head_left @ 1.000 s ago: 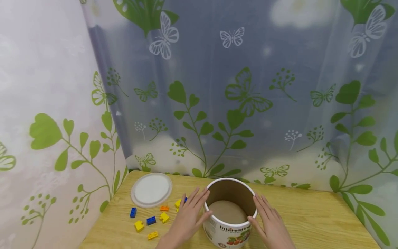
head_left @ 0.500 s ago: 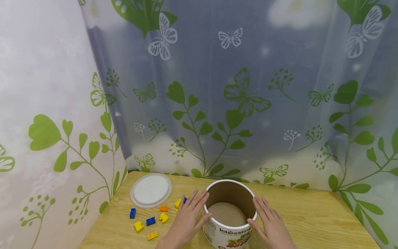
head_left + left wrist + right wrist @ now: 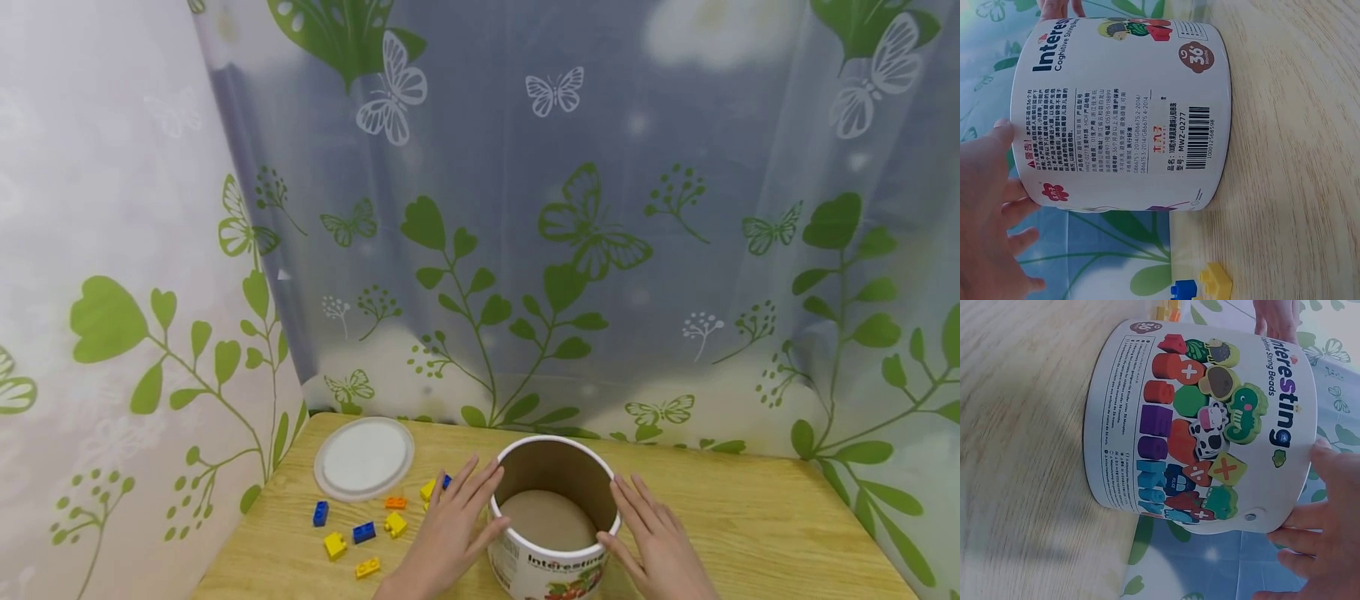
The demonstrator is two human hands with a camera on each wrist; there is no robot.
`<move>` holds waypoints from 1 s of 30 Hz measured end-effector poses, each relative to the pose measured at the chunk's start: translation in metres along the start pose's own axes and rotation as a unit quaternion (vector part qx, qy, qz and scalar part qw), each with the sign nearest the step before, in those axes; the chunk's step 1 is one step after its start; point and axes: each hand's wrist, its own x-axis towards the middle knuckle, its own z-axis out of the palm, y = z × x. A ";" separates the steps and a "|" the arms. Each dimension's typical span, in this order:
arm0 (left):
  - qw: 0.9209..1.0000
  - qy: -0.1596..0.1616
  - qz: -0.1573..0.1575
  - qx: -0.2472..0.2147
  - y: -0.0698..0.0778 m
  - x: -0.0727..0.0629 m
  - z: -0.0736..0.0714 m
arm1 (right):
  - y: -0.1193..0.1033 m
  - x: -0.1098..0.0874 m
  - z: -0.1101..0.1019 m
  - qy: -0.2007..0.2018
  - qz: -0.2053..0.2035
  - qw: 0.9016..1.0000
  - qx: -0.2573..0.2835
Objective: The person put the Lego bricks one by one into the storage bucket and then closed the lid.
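Observation:
A round white bucket (image 3: 517, 562) with a brown inside and "Interesting" printed on its front stands at the lower middle of the head view. On its left side my left hand (image 3: 450, 529) touches the rim with fairly straight fingers, the thumb toward the front. Opposite, my right hand (image 3: 654, 542) lies against the rim in the same way, fingers extended. The left wrist view shows the bucket's barcode label (image 3: 1197, 139); in the right wrist view its wall bears printed string beads (image 3: 1210, 437). Neither hand has its fingers curled round the bucket.
A pale round lid (image 3: 364, 458) lies at the table's back left. Between it and my left hand are scattered toy bricks: blue (image 3: 363, 532), yellow (image 3: 335, 546) and orange (image 3: 395, 502). A curtain with leaves and butterflies (image 3: 487, 208) hangs behind the wooden table (image 3: 750, 517).
The bucket has shifted slightly toward me, its rim a little lower in the head view. Both hands stay at its sides; bricks and lid have not moved.

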 end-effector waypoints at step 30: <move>0.999 -0.029 -0.007 -0.026 -0.004 0.000 -0.003 | 0.009 0.020 0.002 -0.062 -0.012 0.998 -0.024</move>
